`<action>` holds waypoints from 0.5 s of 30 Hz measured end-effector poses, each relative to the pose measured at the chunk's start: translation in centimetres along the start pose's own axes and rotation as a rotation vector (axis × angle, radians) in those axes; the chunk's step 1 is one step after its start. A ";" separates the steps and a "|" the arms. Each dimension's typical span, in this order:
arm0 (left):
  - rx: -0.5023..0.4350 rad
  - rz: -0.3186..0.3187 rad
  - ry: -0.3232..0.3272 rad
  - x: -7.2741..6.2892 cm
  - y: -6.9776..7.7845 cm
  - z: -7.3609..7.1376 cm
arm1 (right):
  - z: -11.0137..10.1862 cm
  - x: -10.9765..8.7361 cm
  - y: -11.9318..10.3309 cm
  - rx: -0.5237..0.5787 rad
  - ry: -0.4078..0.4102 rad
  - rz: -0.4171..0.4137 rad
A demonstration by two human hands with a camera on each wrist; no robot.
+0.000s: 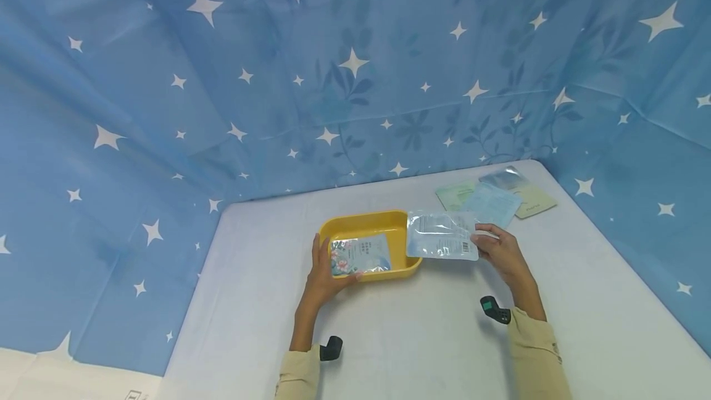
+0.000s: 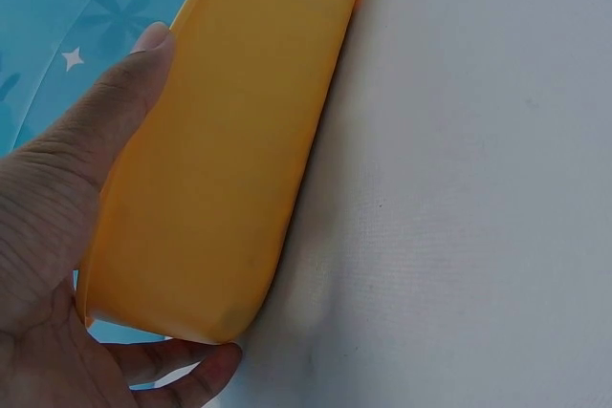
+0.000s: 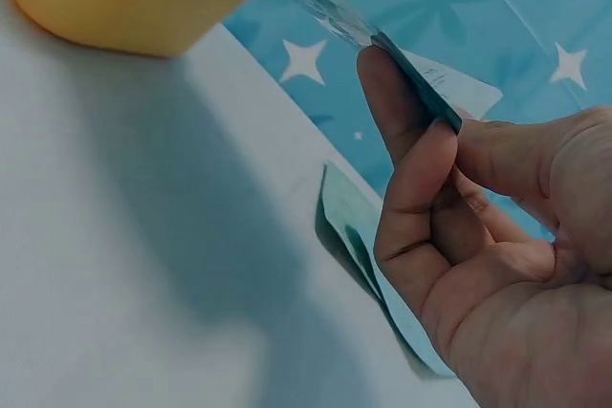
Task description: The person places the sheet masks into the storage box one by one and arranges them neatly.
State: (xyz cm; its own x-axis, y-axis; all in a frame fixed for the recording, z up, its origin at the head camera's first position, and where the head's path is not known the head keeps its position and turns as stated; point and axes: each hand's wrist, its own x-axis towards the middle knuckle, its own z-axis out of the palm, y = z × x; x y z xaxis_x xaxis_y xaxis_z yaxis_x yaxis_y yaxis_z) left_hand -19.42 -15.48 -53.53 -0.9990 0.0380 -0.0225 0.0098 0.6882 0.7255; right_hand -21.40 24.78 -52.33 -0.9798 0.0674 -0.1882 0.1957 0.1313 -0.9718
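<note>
Left grip (image 1: 324, 277) clasps tray (image 1: 398, 244) at left; right grip (image 1: 504, 256) pinches pouch (image 1: 440, 236) over tray's right end; packet (image 1: 363, 255) inside; three sachets (image 1: 494, 200) on desk (image 1: 411, 338).

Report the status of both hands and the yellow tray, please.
Left hand gripping yellow tray. Right hand pinching pale packet, raised at tray's right end. Floral packet lying in tray. No obstruction seen.
</note>
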 end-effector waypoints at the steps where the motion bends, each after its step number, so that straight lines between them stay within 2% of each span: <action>1: -0.001 -0.001 0.000 0.0 0.0 0.0 | 0.3 0.1 0.0 0.007 -0.006 -0.005; 9: -0.007 -0.011 -0.005 0.0 -0.2 0.1 | 2.6 0.6 -0.7 0.006 -0.061 -0.026; 15: -0.007 0.007 -0.001 0.0 -0.1 0.1 | 4.7 0.9 -1.9 -0.018 -0.113 -0.048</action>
State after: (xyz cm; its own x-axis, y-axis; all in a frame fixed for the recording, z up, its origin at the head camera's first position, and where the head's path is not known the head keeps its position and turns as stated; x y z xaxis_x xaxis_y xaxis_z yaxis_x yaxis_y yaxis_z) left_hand -19.46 -15.51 -53.66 -0.9989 0.0440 -0.0183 0.0167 0.6830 0.7303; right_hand -22.88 19.98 -51.33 -0.9863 -0.0513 -0.1571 0.1480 0.1492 -0.9777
